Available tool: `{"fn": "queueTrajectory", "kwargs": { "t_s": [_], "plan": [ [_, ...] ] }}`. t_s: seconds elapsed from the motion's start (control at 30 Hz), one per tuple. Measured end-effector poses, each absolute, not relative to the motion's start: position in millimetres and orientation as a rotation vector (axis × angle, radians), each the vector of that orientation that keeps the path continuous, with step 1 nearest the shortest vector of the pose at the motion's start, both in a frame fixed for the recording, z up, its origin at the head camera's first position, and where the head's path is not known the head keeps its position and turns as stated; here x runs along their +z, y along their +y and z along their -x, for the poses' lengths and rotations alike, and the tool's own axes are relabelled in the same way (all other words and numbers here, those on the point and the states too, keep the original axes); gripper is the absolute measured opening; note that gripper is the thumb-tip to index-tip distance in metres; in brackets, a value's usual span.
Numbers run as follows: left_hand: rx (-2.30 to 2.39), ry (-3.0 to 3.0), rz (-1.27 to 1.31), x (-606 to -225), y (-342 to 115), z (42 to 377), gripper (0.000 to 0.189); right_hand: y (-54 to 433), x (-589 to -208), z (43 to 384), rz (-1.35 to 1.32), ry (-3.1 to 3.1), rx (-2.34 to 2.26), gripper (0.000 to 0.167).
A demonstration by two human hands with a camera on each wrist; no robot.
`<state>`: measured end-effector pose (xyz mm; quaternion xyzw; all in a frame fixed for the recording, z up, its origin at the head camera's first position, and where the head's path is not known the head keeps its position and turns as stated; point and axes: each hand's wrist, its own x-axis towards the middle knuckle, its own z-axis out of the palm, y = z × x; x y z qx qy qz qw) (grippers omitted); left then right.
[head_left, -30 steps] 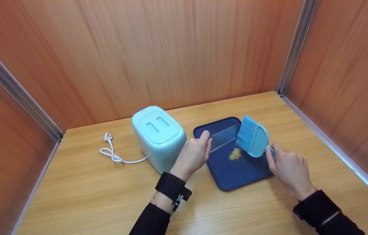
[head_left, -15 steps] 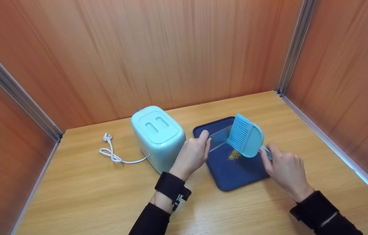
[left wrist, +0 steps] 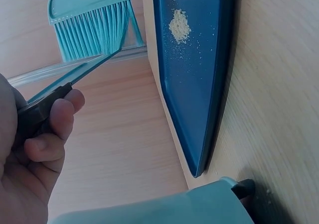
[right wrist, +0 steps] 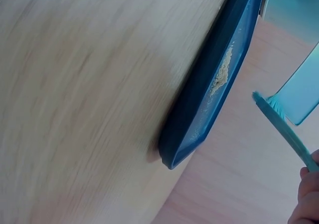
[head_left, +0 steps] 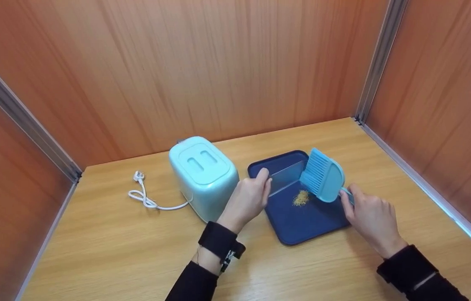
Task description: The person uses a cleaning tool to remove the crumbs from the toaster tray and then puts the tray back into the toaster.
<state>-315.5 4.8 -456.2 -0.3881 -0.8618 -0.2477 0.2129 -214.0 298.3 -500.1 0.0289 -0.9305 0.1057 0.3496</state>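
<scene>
My left hand (head_left: 248,193) grips the dark handle (left wrist: 42,109) of a cleaver with a broad, shiny rectangular blade (head_left: 286,179). The blade stands on edge above the navy tray (head_left: 314,232). In my right hand (head_left: 372,213) is the handle of a light-blue hand brush (head_left: 332,182). Its bristles (left wrist: 92,32) meet the far end of the blade, and in the right wrist view they splay against it. Both tools are raised over the tray in the wrist views. A small heap of yellowish crumbs (head_left: 301,198) lies on the tray, with finer specks scattered around it.
A light-blue toaster (head_left: 208,175) with its lid on stands left of the tray, close to my left forearm. Its white cord (head_left: 147,203) and plug lie on the wooden table (head_left: 126,251). Wood-grain panels (head_left: 218,75) enclose the back and sides.
The brush swept left along the blade toward my left hand, then came back right to the blade's far end. My left hand and the cleaver have hardly moved; the crumb heap looks the same.
</scene>
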Motion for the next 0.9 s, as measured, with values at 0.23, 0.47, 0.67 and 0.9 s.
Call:
{"fn": "queueTrajectory", "kwargs": {
  "t_s": [0.23,0.47,0.67,0.9],
  "plan": [
    [-0.679,-2.368,1.062,-456.5,2.9,316.0,0.015,305.5,-501.5,212.8,-0.065,-2.392,0.280,0.023],
    [-0.726,-2.419,1.050,-456.1,1.5,315.5,0.013,308.1,-499.7,211.6,-0.008,-2.428,0.371,0.020],
    [-0.857,-2.448,1.006,-458.6,-1.3,317.9,0.014,313.9,-498.6,212.4,0.037,-2.408,0.498,0.024],
    [-1.168,-2.535,0.892,-461.7,-9.4,321.7,0.018,324.5,-498.1,214.4,0.111,-2.400,0.643,0.026]
  ]
}}
